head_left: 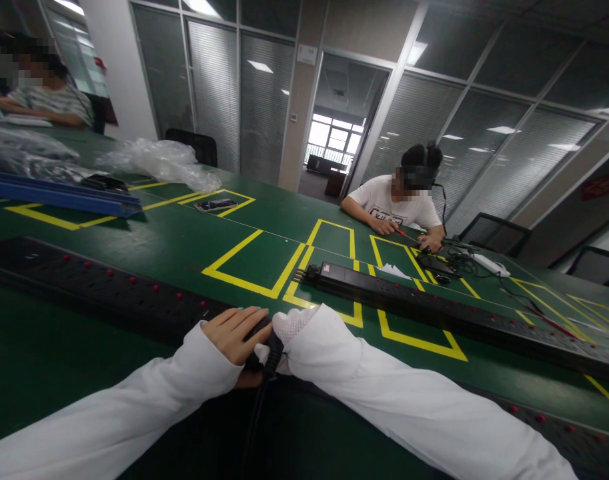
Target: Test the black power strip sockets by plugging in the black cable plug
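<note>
In the head view a long black power strip with red switches runs from the left edge to my hands. My left hand is bare beyond its white sleeve. Its fingers are bent over the strip's near end, with part of the hand underneath. Against it, my right hand wears a white dotted glove and is closed at a black cable plug. The plug's cord hangs down towards me. The join between plug and strip is hidden by my fingers.
Another black power strip with a pronged end lies across the green table. A further strip shows at lower right. A phone, plastic wrap and a blue rail lie left. A person handles cables opposite; another person sits far left.
</note>
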{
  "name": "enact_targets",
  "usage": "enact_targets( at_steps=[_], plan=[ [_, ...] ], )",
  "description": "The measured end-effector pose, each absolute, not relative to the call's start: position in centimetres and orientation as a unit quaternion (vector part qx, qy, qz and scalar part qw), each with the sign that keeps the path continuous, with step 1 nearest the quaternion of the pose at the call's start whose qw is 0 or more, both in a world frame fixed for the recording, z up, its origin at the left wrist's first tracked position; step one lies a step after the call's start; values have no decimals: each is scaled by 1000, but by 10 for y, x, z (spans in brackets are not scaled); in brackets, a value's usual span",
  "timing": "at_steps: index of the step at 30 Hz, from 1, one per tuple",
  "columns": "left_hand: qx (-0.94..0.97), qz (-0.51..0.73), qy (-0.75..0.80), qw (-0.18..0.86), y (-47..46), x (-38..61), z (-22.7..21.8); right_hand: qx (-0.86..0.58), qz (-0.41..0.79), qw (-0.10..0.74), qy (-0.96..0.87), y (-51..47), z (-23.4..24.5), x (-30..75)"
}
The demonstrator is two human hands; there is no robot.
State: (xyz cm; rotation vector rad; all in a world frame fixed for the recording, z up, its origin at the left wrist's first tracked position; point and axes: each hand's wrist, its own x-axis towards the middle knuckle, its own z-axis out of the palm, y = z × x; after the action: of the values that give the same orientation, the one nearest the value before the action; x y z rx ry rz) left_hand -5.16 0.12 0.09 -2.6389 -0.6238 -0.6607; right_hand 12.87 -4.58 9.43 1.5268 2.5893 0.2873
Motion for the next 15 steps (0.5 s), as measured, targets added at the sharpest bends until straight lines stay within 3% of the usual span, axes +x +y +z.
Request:
enact_targets(
  at_steps=[15],
  plan=[
    [-930, -229, -222, 183, 2, -51, 0, 511, 86, 54, 853, -46, 92, 128]
  ],
)
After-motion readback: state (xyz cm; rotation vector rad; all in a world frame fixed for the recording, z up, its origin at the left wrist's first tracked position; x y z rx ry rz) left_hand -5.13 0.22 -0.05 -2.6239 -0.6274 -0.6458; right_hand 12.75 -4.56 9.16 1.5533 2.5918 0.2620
